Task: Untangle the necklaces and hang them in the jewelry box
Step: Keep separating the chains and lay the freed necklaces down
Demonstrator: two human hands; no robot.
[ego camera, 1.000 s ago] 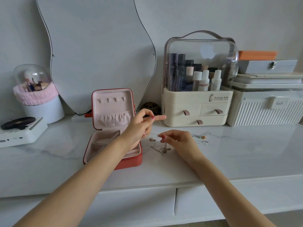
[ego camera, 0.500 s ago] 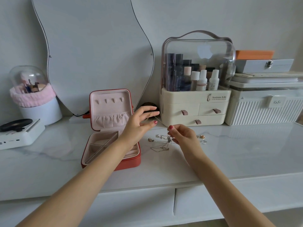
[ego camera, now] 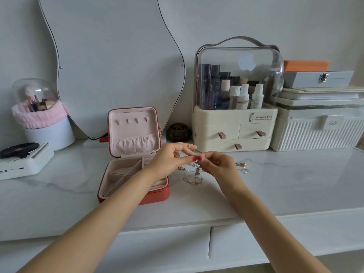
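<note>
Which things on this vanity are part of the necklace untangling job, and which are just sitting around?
Part of the job:
tangled necklaces, pinched by left hand and right hand
open jewelry box

Just lying about:
mirror
cosmetics organizer
white ribbed case
brush holder
record-player gadget
</note>
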